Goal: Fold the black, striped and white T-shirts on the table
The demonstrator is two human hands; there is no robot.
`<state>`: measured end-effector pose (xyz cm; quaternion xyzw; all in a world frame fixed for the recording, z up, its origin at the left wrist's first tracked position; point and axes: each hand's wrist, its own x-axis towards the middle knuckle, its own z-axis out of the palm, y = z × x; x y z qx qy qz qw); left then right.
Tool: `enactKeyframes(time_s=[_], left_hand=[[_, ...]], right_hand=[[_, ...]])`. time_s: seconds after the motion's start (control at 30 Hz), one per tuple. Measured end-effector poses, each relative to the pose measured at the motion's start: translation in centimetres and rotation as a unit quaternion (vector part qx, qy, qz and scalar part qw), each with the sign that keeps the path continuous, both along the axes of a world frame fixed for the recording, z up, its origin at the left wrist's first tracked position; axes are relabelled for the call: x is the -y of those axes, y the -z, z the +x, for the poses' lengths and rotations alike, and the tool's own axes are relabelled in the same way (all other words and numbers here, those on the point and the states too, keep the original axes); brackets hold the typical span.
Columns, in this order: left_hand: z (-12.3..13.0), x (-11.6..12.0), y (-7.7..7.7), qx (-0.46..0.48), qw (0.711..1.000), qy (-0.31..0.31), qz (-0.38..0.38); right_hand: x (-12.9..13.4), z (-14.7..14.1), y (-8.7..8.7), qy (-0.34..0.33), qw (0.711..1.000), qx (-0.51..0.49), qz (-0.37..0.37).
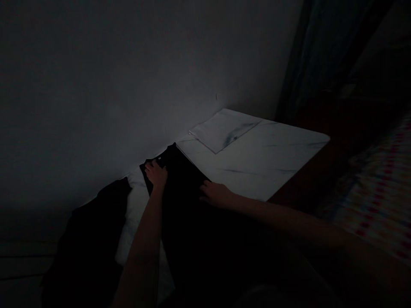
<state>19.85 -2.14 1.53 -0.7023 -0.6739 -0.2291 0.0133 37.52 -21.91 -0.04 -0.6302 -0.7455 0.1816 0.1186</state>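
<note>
A black garment (189, 214) lies spread on a white marble-patterned table (257, 171), its narrow top end near the wall. My left hand (156, 173) rests on that top end with the fingers spread, beside a small pale label. On the garment's right edge lies my right hand (216, 194); its fingers are bent against the cloth, and the dimness hides whether they pinch it. Further back on the table is a flat, clear or whitish packet (224, 130).
A second dark cloth (93, 239) hangs over the table's left part. A grey wall (128, 77) runs along the back. To the right are a colourful patterned fabric (379, 192) and a dark curtain (317, 55).
</note>
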Motion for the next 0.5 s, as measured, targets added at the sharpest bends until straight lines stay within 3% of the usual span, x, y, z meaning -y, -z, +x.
enactKeyframes(time_s=[0.1,0.23,0.37,0.5], left_hand=[[0.5,3.2,0.1,-0.094,0.981,0.169,0.003],[0.5,10.0,0.7,-0.111,0.899,0.409,-0.113],[0.9,17.3,1.1,-0.114,0.841,0.504,-0.161],[3.0,21.3,1.5,-0.115,0.799,0.576,-0.131]], right_hand=[[3.4,3.7,0.4,0.002,0.996,-0.085,0.009],[10.0,7.6,1.8,0.032,0.983,-0.176,0.048],[15.3,7.7,4.2,0.075,0.973,-0.193,0.104],[16.4,6.2,6.0,0.11,0.96,-0.153,0.205]])
